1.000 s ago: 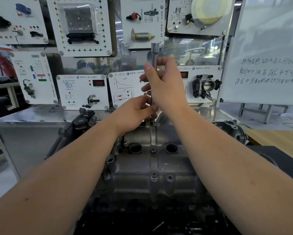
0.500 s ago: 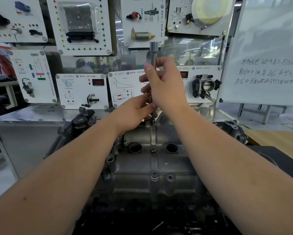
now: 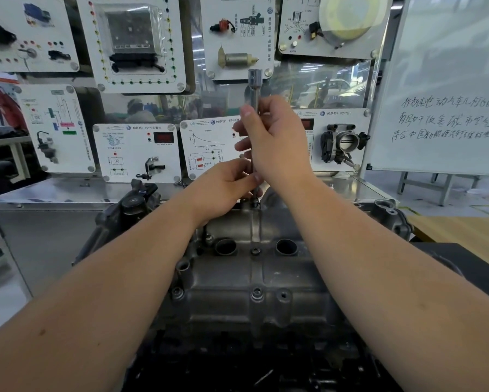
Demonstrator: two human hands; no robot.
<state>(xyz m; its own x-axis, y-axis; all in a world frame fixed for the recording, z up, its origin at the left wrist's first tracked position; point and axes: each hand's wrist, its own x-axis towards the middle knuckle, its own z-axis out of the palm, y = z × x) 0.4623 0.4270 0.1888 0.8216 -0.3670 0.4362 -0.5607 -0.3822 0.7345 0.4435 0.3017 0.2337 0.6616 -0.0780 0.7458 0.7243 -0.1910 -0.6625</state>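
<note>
Just above the middle of the frame, a long socket bar (image 3: pixel 255 89) stands nearly upright, its socket-shaped head clear above the person's fingers and its foot set down on a bolt (image 3: pixel 255 205) at the far edge of the engine's valve cover (image 3: pixel 294 281). The right hand (image 3: pixel 278 142) wraps the upper half of the shaft: the thumb lies up along the near side and the fingers curl round from behind, their tips showing to the left of the bar. The left hand (image 3: pixel 223 190) sits lower, just under the right one and touching it, pinching the bottom of the shaft between thumb and curled fingers close above the bolt. Both forearms run in from the lower corners of the frame and meet at the tool.

The grey cast valve cover fills the lower middle of the picture. Two round spark-plug wells (image 3: pixel 225 247) lie open side by side on it, with a smaller bolt head (image 3: pixel 256 251) between them and another (image 3: pixel 257 293) nearer the camera.

Behind the engine, a steel bench (image 3: pixel 53 195) crosses the frame. Above it white display panels (image 3: pixel 137 149) carry mounted car parts, among them a throttle body (image 3: pixel 343 142) at centre right. A whiteboard (image 3: pixel 449 66) with handwritten lines fills the upper right, and a wooden tabletop (image 3: pixel 464 232) shows at the right edge below it.
</note>
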